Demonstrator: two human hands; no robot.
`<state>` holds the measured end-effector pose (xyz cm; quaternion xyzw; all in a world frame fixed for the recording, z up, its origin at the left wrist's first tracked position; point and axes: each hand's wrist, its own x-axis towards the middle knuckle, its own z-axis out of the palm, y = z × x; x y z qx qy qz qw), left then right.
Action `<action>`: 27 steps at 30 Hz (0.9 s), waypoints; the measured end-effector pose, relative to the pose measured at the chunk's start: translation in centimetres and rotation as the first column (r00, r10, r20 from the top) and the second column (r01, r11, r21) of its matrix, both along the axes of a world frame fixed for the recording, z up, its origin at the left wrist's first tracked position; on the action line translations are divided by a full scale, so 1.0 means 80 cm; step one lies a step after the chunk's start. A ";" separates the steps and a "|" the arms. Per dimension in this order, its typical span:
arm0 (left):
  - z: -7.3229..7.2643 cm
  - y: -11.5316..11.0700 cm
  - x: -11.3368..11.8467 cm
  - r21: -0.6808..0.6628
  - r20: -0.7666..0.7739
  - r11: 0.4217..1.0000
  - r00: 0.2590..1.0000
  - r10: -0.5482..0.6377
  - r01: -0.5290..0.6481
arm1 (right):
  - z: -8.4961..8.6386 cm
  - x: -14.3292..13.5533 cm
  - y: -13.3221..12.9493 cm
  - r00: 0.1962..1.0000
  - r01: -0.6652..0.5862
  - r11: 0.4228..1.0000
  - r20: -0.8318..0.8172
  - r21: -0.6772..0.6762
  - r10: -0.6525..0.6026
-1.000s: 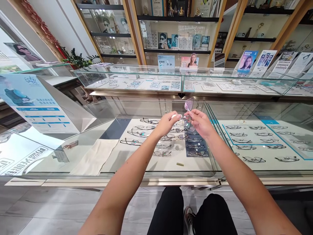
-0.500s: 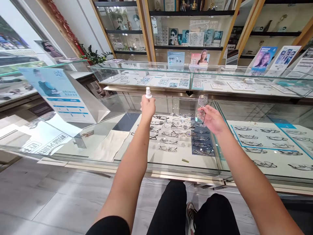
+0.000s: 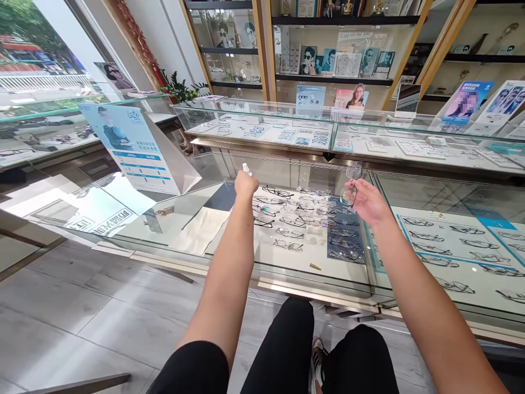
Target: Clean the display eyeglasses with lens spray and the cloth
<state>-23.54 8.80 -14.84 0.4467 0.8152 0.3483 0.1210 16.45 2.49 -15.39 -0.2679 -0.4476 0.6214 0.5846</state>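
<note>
My left hand [image 3: 246, 183] is closed around a small spray bottle, its white nozzle [image 3: 246, 168] poking up above the fingers; the bottle's body is hidden by the hand. On the right, my right hand [image 3: 369, 201] pinches a pair of eyeglasses [image 3: 348, 196] held up on end, one lens above the other. The upper lens looks speckled with droplets. Both hands are above a glass display case [image 3: 262, 269], apart from each other. A cream cloth [image 3: 200, 232] lies on the case to the left of my left forearm.
Several rows of eyeglass frames [image 3: 289, 232] lie inside the case. A folded blue-and-white sign [image 3: 139, 150] and white papers [image 3: 102, 205] stand and lie at the left. Behind runs a second glass showcase [image 3: 262, 117]. More frames [image 3: 426, 236] fill the right-hand case.
The view has turned slightly left. My left hand has lowered a little and moved away from the glasses, the bottle now tilted. My right hand still holds the eyeglasses.
</note>
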 end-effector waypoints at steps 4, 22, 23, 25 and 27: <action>0.003 -0.006 0.007 -0.067 0.047 0.997 0.998 0.050 -0.046 | -0.003 0.005 0.002 1.000 0.001 1.000 0.017 0.006 -0.001; 0.035 -0.170 -0.127 -0.290 -0.301 0.943 0.920 -0.253 0.164 | -0.023 0.018 0.018 0.993 0.006 0.997 0.119 0.072 -0.014; 0.033 -0.171 -0.136 -0.327 -0.276 0.918 0.907 -0.319 0.223 | -0.023 0.016 0.017 0.993 0.011 0.998 0.118 0.066 -0.019; 0.027 -0.168 -0.144 -0.390 -0.229 0.864 0.876 -0.425 0.317 | -0.020 0.013 0.014 0.994 0.019 0.998 0.108 0.054 -0.025; 0.021 -0.163 -0.145 -0.441 -0.205 0.824 0.854 -0.478 0.355 | -0.017 0.011 0.011 0.995 0.018 0.999 0.101 0.046 -0.023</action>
